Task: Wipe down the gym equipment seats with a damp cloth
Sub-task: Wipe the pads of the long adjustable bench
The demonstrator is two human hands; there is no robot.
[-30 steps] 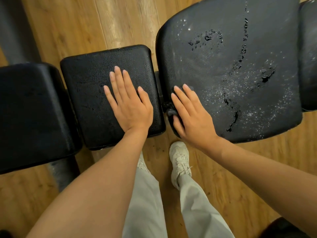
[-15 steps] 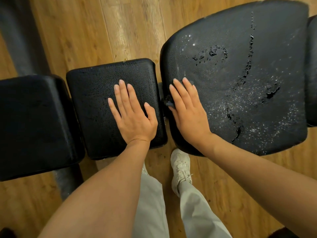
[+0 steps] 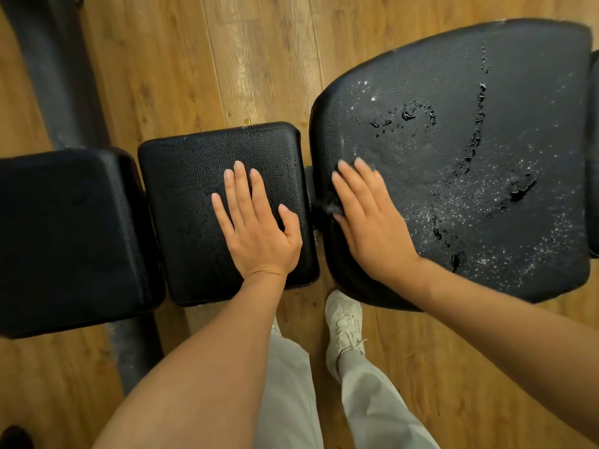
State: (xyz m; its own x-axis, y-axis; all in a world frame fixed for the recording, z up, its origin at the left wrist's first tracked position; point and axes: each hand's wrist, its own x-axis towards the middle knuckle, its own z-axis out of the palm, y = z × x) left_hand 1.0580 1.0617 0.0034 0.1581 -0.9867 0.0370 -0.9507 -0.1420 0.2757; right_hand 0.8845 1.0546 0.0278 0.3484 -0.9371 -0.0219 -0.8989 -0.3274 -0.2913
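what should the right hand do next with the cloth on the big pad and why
Probably sweep the right hand, pressing flat on the dark cloth, rightward across the large seat pad. The cloth sits at the pad's left edge, while water drops and streaks cover the middle and right of that pad. The left hand rests flat on the small pad and can stay there as a brace.

head cam | looks steeply down from above | close over black pads (image 3: 227, 176) | wood floor (image 3: 201, 59)
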